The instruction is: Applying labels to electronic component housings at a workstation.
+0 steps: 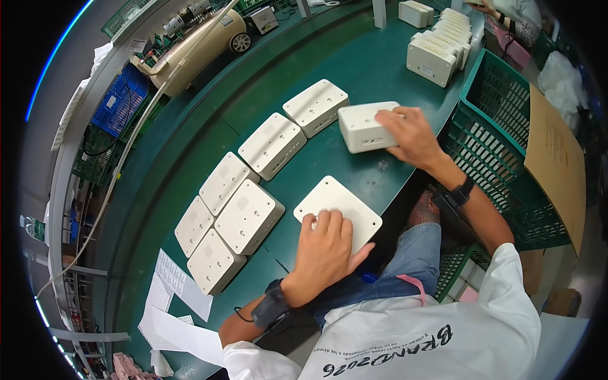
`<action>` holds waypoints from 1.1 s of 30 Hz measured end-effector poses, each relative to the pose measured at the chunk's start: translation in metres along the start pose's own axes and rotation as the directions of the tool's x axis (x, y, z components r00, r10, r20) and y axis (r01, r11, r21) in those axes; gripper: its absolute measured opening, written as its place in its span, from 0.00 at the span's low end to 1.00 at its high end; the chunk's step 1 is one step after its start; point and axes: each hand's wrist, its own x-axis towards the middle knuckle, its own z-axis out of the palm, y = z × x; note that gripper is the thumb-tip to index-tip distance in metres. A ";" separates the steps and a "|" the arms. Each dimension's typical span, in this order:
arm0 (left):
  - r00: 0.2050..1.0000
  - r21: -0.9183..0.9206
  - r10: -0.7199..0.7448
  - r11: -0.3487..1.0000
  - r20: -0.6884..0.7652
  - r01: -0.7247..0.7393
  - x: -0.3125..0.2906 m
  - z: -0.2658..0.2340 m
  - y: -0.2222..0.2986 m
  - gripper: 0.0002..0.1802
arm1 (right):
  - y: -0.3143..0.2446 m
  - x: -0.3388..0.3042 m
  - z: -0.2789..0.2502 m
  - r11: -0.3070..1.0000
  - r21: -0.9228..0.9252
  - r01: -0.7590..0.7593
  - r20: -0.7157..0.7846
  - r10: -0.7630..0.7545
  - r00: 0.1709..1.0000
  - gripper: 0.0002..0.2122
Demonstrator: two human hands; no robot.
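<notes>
Off-white rounded rectangular plastic box (362,121): small holes in its upper face, port openings along the side facing the near edge; held at its right end, contact with the surface beneath unclear. Off-white square plastic panel (347,201) with rounded corners: dark holes at the visible corners, finely dotted patch; set diagonally, face up, nearer the wearer, apart from the box, partly covered.

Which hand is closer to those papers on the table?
Left. The left hand, on a white square panel, is up and to the right of the papers. The right hand, holding a white box, is farther up and right.
</notes>
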 end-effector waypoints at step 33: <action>0.932 0.085 0.025 0.996 -0.362 0.007 0.110 0.010 -0.084 0.37 | -0.088 -0.205 -0.041 0.363 0.725 -0.585 -0.072 0.885 0.460 0.11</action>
